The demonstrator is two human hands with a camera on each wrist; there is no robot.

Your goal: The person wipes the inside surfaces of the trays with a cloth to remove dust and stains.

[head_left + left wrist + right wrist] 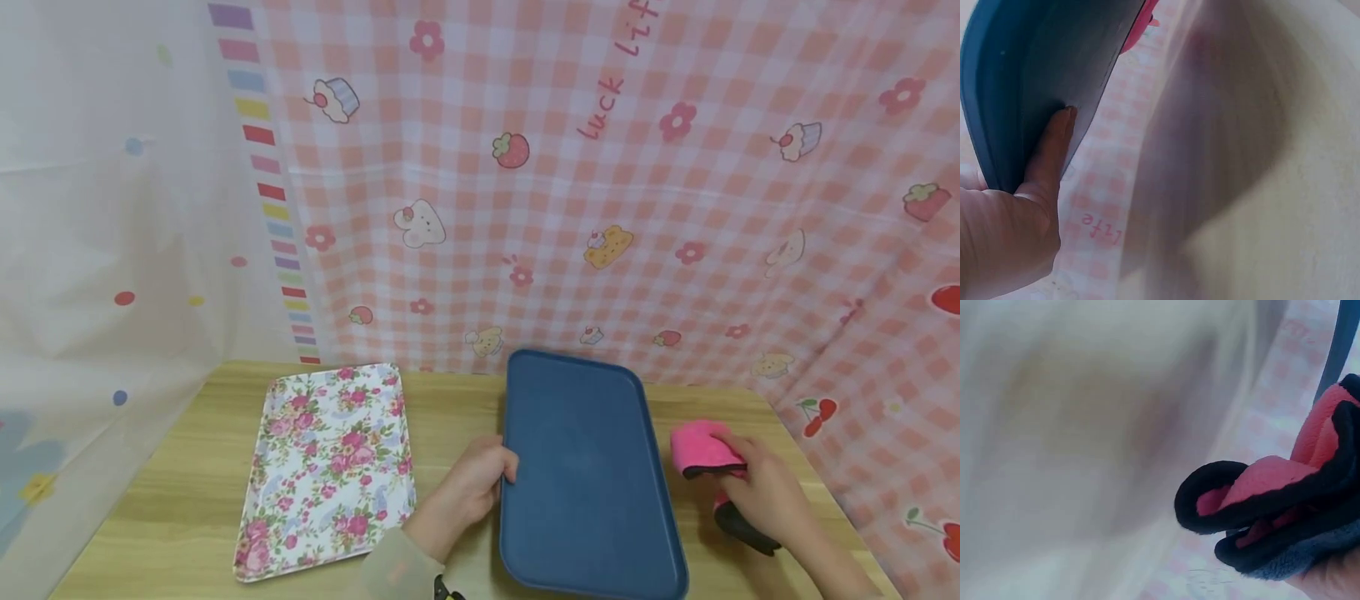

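Observation:
A blue rectangular tray point(585, 475) is held off the table by my left hand point(471, 487), which grips its left edge with the thumb on the upper side. In the left wrist view, a finger point(1050, 147) lies against the tray's underside point(1075, 69). To the right of the tray, my right hand point(772, 496) holds a folded pink cloth point(703, 447) with black edging. The right wrist view shows the cloth's folds point(1272, 481) bunched in that hand, with a grey-blue side below. The cloth and tray are apart in the head view.
A white tray with pink roses point(330, 467) lies on the left of the wooden table point(450, 408). Behind the table hangs a pink checked curtain point(465, 192), which continues down the right side. A pale dotted sheet point(150, 208) hangs at the left.

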